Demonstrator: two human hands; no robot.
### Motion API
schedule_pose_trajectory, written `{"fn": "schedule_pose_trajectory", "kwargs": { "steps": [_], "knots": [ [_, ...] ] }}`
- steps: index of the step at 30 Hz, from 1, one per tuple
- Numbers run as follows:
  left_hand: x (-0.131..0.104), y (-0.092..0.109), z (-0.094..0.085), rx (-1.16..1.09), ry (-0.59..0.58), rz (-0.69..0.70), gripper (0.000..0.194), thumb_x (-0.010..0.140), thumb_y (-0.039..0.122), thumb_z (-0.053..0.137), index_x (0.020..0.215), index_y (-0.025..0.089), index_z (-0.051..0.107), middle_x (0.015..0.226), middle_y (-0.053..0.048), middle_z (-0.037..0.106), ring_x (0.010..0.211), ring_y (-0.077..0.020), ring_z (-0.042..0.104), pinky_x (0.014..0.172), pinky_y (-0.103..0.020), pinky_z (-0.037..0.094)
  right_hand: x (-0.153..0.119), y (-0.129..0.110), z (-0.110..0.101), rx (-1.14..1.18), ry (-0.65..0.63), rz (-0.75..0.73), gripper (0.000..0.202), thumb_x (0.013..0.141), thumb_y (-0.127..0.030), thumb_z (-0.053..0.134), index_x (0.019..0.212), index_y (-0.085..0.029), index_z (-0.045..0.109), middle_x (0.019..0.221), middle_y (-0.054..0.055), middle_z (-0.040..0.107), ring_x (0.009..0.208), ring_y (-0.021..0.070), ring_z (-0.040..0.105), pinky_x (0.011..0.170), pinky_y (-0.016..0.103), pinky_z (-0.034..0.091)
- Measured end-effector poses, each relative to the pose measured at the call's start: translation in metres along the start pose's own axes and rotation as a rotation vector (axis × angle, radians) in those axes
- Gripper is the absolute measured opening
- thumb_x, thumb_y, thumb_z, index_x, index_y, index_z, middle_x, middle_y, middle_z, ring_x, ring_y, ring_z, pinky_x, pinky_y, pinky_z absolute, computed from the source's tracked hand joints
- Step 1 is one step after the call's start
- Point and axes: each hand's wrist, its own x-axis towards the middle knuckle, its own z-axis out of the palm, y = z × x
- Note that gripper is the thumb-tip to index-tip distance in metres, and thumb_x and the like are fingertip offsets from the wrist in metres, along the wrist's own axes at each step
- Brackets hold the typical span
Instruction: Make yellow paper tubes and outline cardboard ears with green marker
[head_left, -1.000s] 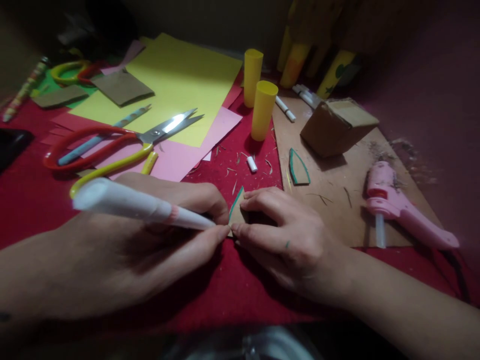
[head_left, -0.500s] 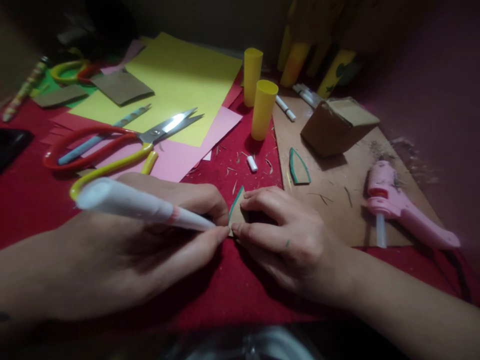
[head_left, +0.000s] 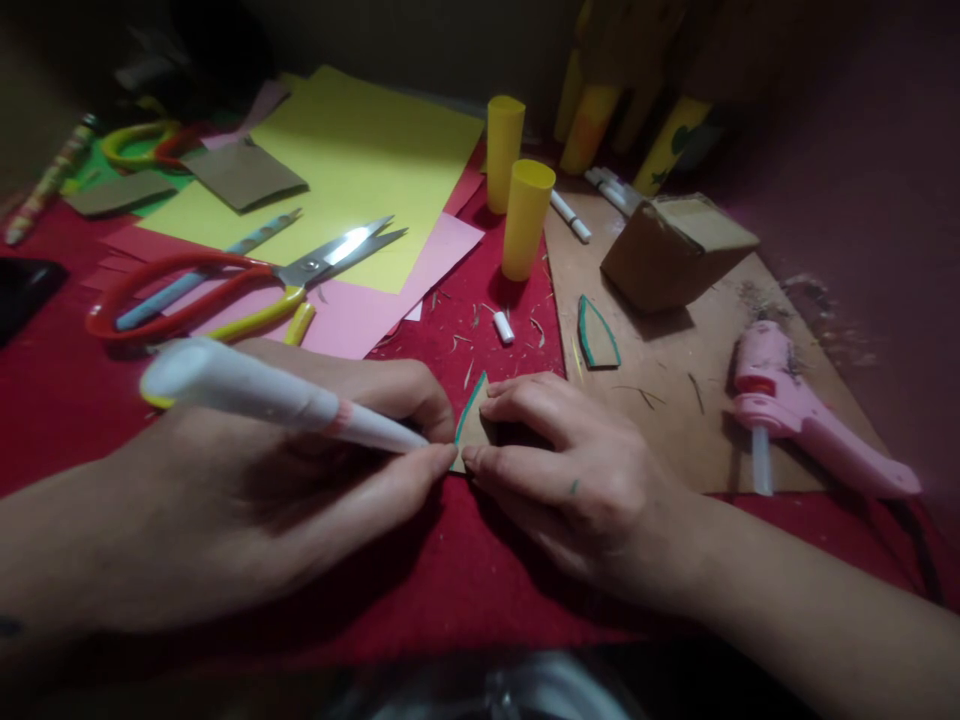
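Note:
My left hand (head_left: pixel 300 480) is closed around a white marker (head_left: pixel 270 395), whose tip end is hidden by the fingers at the left edge of a small cardboard piece (head_left: pixel 472 433). That piece is pointed at the top and has a green line along its left edge. The fingers of my right hand (head_left: pixel 570 470) pinch its right side against the red cloth (head_left: pixel 480 590). A white cap (head_left: pixel 503 327) lies just beyond. On the brown board (head_left: pixel 675 380) rests a second pointed cardboard piece (head_left: pixel 598 335) with green edges.
Large scissors (head_left: pixel 300 275) lie over pink and yellow paper (head_left: pixel 375 150) at the left. Two yellow tubes (head_left: pixel 528 220) stand behind the cap. A cardboard box (head_left: pixel 675 250) and a pink glue gun (head_left: pixel 787 410) are on the right; its cable trails toward the right edge.
My left hand and the marker have shifted slightly to the left, down along the piece's edge. My right hand has barely moved and still holds the cardboard.

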Motion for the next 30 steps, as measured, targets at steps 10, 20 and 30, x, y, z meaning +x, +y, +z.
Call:
{"fn": "schedule_pose_trajectory", "kwargs": {
  "steps": [10,20,30],
  "knots": [
    [-0.0013,-0.0017,-0.0014,-0.041,-0.072,0.023,0.031,0.096,0.022,0.054,0.065,0.022,0.054,0.055,0.009,0.046,0.043,-0.0032,0.038,0.043,-0.016,0.035,0.0000,0.0009,0.0007,-0.004,0.000,0.008,0.020,0.090,-0.006,0.058,0.084,-0.008,0.077,0.094,0.016,0.068,0.086,0.0228,0.060,0.071,0.035,0.050],
    [-0.0011,0.0006,-0.0026,0.039,-0.049,-0.009,0.032,0.097,0.030,0.053,0.065,0.022,0.056,0.050,0.011,0.047,0.039,-0.0023,0.038,0.042,-0.017,0.032,-0.0004,0.0003,0.0011,-0.024,-0.010,0.018,0.022,0.092,-0.009,0.055,0.080,-0.012,0.074,0.092,0.013,0.067,0.089,0.0216,0.059,0.074,0.035,0.051],
    [-0.0016,-0.0023,-0.0044,0.025,-0.053,0.027,0.026,0.094,0.026,0.059,0.068,0.022,0.058,0.049,0.012,0.049,0.038,-0.0008,0.039,0.041,-0.015,0.034,0.0002,0.0000,0.0003,-0.021,-0.014,0.014,0.023,0.092,-0.008,0.055,0.080,-0.011,0.074,0.092,0.014,0.067,0.088,0.0217,0.059,0.072,0.035,0.051]
  ]
}}
